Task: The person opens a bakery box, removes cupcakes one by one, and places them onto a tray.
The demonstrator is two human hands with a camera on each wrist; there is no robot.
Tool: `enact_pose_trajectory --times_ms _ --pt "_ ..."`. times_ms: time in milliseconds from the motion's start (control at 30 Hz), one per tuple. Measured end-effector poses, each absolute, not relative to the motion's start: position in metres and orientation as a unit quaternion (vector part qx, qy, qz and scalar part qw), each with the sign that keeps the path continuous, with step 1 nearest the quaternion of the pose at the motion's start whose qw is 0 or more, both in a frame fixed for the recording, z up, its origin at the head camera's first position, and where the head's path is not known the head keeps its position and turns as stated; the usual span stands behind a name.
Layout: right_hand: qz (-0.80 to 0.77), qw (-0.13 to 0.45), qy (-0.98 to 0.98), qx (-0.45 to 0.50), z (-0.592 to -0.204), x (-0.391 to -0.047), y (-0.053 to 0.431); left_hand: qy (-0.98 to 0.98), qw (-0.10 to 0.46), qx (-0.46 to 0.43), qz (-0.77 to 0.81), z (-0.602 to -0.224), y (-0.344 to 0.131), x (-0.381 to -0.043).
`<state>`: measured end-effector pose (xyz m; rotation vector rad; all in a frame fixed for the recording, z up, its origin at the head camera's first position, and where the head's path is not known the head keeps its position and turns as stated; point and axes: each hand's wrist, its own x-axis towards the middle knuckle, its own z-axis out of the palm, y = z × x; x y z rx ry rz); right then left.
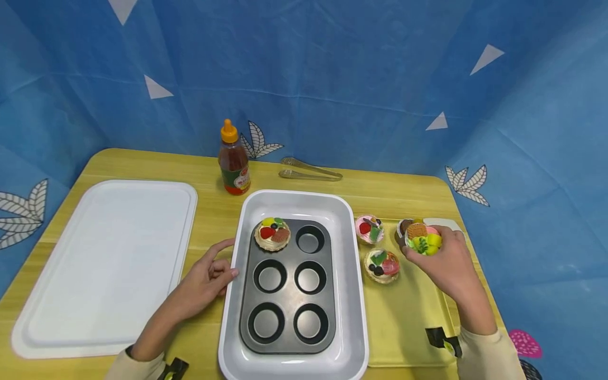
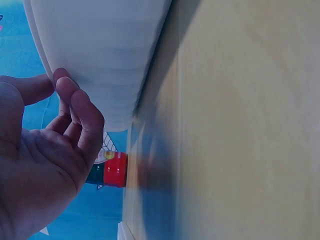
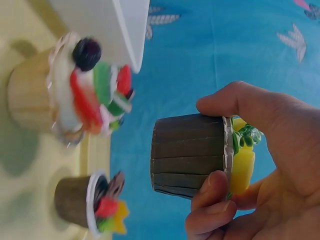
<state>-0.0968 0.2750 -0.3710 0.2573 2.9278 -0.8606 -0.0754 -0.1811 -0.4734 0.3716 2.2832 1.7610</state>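
Observation:
My right hand grips a cupcake topped with yellow fruit, green leaves and a biscuit. Its dark brown wrapper shows between thumb and fingers in the right wrist view, lifted off the yellow tray. Another brown-wrapped cupcake stands on that tray, partly hidden in the head view. A pink-topped cupcake and a cream-topped one stand nearer the white pan. My left hand pinches the pan's left rim. Inside lies a grey muffin tin, with a fruit-topped cupcake in its back-left cup.
A white board lies on the left of the wooden table. Behind the pan stand a sauce bottle with an orange cap and metal tongs. A white object sits at the yellow tray's back right. Blue cloth hangs behind.

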Motion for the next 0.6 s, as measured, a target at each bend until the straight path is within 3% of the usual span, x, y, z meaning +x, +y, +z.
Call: enact_pose_trajectory --times_ms 367,600 --pt "-0.288 0.016 0.952 0.108 -0.394 -0.089 0.311 0.787 0.104 0.123 0.595 -0.476 -0.181 -0.073" --pt "-0.283 0.065 0.945 0.152 -0.415 -0.081 0.321 0.786 0.112 0.124 0.595 -0.473 -0.181 -0.075"
